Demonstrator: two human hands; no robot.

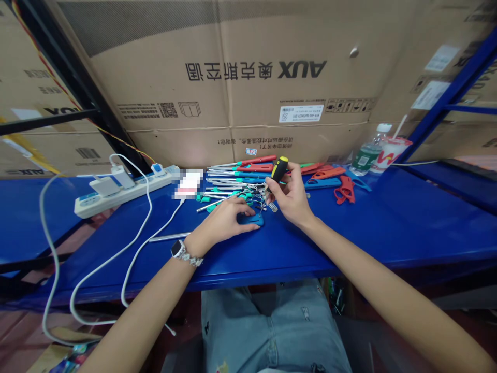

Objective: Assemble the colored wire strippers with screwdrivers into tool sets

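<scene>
My right hand (294,199) is closed around the black and yellow handle of a screwdriver (279,169). The screwdriver is tilted, its shaft pointing down at a blue plastic handle piece (251,220) on the table. With thumb and fingers, my left hand (225,220) grips that piece against the tabletop. Just beyond both hands lies a pile of long utility lighter parts, with metal tubes (221,183), thin wires and green bits. Red handle shells (254,167) rest at the back of the pile. The screwdriver's tip is too small to make out clearly.
Loose red handle shells (345,190) and a blue one (322,183) lie to the right. Behind them stand a water bottle (364,158) and a paper cup (388,155). A power strip (116,194) with white cables is at left. Large cardboard boxes (240,31) wall the back.
</scene>
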